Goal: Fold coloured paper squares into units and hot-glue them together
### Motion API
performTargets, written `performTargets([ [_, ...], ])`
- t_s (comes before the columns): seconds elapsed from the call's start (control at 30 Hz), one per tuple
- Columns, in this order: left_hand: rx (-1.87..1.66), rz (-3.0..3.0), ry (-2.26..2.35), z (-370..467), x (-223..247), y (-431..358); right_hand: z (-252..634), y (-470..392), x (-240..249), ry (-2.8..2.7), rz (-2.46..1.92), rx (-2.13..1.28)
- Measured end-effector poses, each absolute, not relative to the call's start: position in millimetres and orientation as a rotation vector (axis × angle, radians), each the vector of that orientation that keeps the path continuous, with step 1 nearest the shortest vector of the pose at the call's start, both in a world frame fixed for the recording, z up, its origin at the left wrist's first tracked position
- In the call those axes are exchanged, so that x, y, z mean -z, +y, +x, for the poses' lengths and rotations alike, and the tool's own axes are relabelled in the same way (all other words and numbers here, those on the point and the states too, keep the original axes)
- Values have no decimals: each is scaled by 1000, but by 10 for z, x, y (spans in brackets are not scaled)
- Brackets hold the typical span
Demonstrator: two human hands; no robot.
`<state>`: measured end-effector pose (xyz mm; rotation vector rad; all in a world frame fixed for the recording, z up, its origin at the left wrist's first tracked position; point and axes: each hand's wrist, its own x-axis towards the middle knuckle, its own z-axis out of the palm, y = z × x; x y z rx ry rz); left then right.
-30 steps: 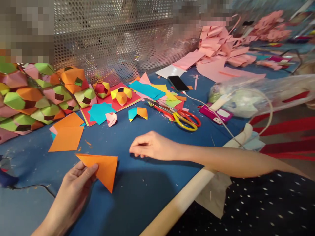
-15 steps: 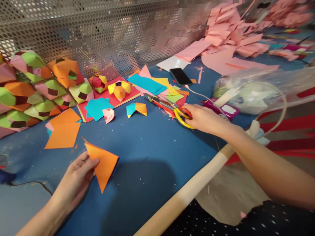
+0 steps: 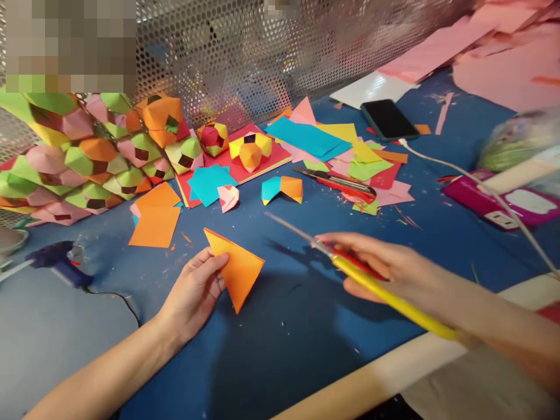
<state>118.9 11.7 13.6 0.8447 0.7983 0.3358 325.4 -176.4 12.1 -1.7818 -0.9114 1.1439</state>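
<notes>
My left hand [image 3: 195, 291] pinches a folded orange paper triangle [image 3: 238, 268] between thumb and fingers, above the blue table. My right hand [image 3: 376, 265] is closed around scissors [image 3: 371, 280] with yellow and red handles. Their blades point left toward the orange paper, apart from it. A red utility knife [image 3: 339, 184] lies on paper scraps beyond my right hand. Past the orange triangle sit a small blue, orange and yellow folded piece [image 3: 282, 189] and a pink folded piece [image 3: 228, 197]. Flat orange sheets [image 3: 155, 224] lie beyond my left hand.
Folded paper balls [image 3: 94, 157] are stacked along the perforated metal panel [image 3: 262, 52]. A blue glue gun [image 3: 63, 265] with its cord is at the left. A phone [image 3: 388, 119] on a white cable and a purple power strip [image 3: 499, 201] lie at the right.
My right hand has lifted the scissors off the paper scraps and brought them nearer, uncovering the utility knife. The orange triangle remains in my left hand. The view has shifted.
</notes>
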Motion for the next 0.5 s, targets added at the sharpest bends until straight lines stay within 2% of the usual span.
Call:
performTargets([
  [0.2,-415,821,821,1133,-259,56,3085,-1591,-229,-1128,-1761,-1357],
  [0.5,-470,828,806,1070,-325,65,3049,-1550,-232,-1063,-1443,-1554],
])
